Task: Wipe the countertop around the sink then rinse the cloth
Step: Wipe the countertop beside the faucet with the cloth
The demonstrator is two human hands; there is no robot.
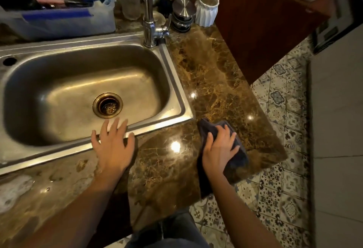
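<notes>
Both bare forearms reach forward, side by side. The left hand (pixel 113 145) lies palm down, fingers straight and splayed (a little blurred). The right hand (pixel 220 147) presses flat on a dark blue crumpled cloth (pixel 208 129), fingers spread over it.

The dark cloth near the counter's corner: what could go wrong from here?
1. The cloth, pressed by the right hand, reaches the countertop front edge; a stroke outward might drop it on the tiled floor.
2. Wiping toward the back could knock the white vase or the steel lids beside it.
3. The foamy patch at far left may get missed.
</notes>
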